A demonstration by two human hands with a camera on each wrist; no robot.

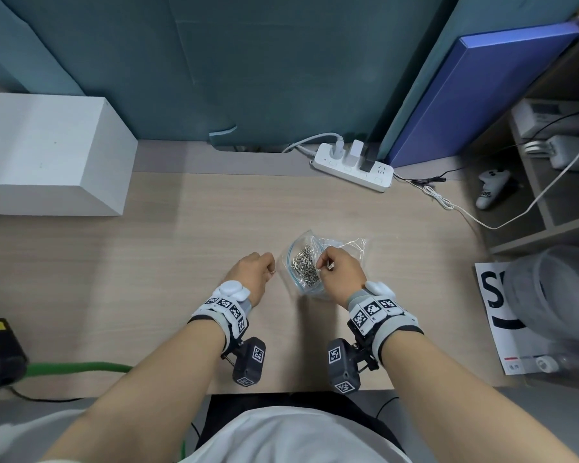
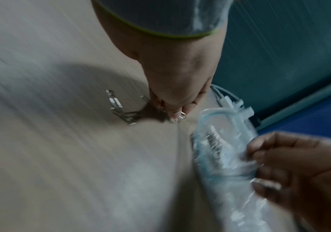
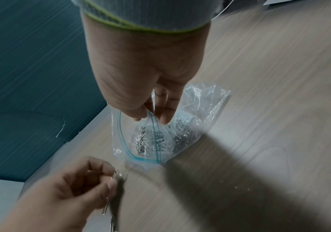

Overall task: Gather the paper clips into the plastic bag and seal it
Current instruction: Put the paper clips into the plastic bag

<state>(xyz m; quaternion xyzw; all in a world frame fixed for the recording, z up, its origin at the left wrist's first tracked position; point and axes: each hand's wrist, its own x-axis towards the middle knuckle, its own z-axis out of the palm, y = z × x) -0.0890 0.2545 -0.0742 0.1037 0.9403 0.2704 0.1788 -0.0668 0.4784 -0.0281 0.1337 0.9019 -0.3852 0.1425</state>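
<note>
A clear plastic zip bag (image 1: 328, 262) with a blue seal line lies on the desk, its mouth open toward the left, and a heap of silver paper clips (image 1: 305, 265) sits inside it. My right hand (image 1: 335, 269) pinches the upper lip of the bag (image 3: 152, 124) between thumb and fingers and holds the mouth open. Just left of the bag, my left hand (image 1: 258, 267) is curled with its fingertips on the desk, pinching paper clips (image 2: 181, 117). A few more loose paper clips (image 2: 119, 108) lie on the desk beside those fingertips.
A white box (image 1: 47, 155) stands at the back left. A white power strip (image 1: 351, 167) with plugs and a trailing cable sits at the back right. A printed sheet (image 1: 502, 315) and a grey translucent container (image 1: 555, 295) lie at the right edge.
</note>
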